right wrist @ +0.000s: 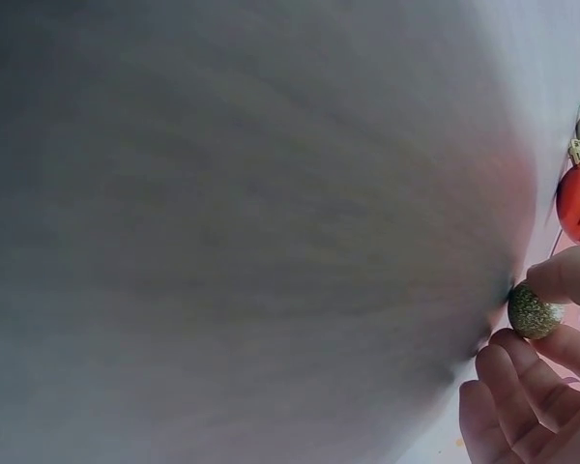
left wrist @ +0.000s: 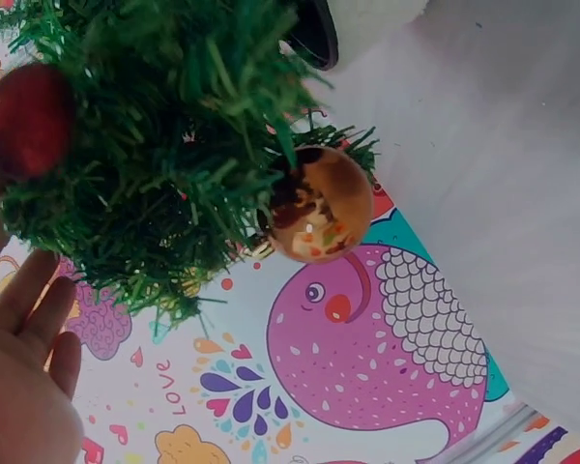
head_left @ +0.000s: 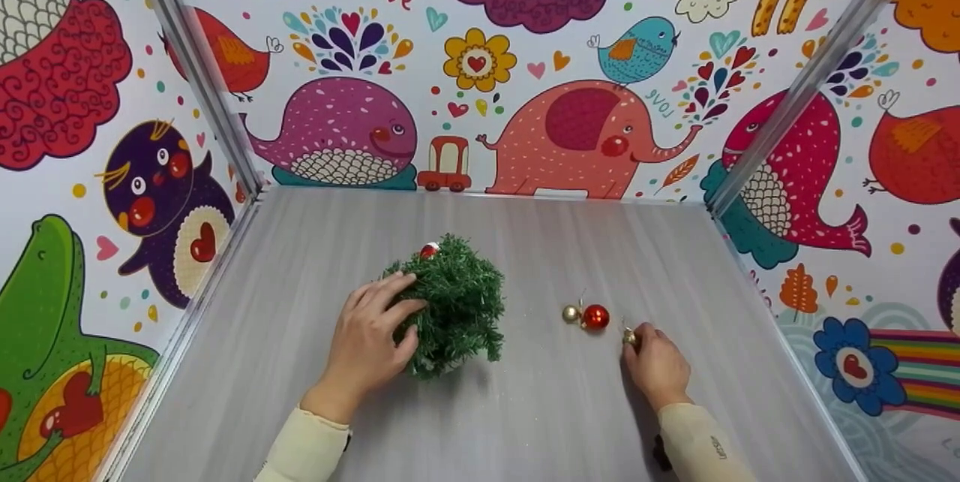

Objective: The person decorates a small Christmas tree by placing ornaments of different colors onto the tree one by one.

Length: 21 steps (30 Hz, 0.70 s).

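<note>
A small green artificial Christmas tree (head_left: 457,302) stands left of centre on the table. My left hand (head_left: 373,328) rests against its left side, the relaxed fingers touching the branches. In the left wrist view, a dark red bauble (left wrist: 27,121) and a shiny gold bauble (left wrist: 321,205) hang among the needles. To the right, the thumb and fingers of my right hand (head_left: 658,367) pinch a small glittery gold bauble (right wrist: 535,310) close to the tabletop. Left of that hand, a red bauble (head_left: 596,317) lies beside a pale gold bauble (head_left: 571,314).
The grey wood-patterned table (head_left: 540,407) reaches back to a wall (head_left: 540,54) printed with cartoon animals. Metal corner posts (head_left: 199,69) stand at the back left and back right, and printed panels flank both sides.
</note>
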Each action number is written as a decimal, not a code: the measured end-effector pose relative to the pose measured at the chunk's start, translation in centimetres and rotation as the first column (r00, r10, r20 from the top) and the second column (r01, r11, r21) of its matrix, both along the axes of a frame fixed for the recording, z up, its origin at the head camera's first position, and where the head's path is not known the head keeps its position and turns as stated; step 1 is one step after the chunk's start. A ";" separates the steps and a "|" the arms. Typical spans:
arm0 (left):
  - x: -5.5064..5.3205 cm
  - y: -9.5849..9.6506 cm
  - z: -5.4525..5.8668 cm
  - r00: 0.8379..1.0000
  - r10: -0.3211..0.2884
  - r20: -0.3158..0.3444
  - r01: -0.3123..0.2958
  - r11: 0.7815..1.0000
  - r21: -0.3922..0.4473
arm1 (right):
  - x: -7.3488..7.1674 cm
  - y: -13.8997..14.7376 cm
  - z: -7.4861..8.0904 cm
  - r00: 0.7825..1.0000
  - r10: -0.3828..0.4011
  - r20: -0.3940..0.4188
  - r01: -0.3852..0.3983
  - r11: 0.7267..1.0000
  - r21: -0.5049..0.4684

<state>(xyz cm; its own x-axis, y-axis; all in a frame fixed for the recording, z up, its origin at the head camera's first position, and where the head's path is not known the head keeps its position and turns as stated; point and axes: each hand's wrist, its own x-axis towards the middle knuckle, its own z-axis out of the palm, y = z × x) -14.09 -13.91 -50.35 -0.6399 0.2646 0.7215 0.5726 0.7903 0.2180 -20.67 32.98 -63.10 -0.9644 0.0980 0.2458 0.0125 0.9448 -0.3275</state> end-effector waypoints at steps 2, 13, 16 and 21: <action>-0.1 -0.2 -0.1 1.000 0.001 -0.003 -0.001 1.000 0.006 | 0.0 0.0 0.0 1.000 0.000 0.005 0.000 1.000 0.002; -0.4 -0.8 -0.2 1.000 0.015 -0.001 -0.015 1.000 0.026 | 0.0 0.0 0.0 1.000 0.002 0.006 -0.002 1.000 0.007; -0.5 -1.0 -0.2 1.000 0.015 0.002 -0.015 0.999 0.029 | 0.0 0.0 0.0 1.000 0.003 0.002 -0.003 1.000 0.005; -0.7 -1.2 -0.3 1.000 0.022 -0.011 -0.021 0.999 0.042 | 0.0 0.0 0.0 1.000 0.000 -0.003 0.000 1.000 -0.001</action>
<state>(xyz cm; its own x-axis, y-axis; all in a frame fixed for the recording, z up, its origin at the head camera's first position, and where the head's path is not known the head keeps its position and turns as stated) -14.80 -15.15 -50.61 -0.6366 0.2202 0.7391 0.5583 0.7927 0.2446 -20.65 33.00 -63.09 -0.9636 0.0978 0.2486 0.0113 0.9446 -0.3281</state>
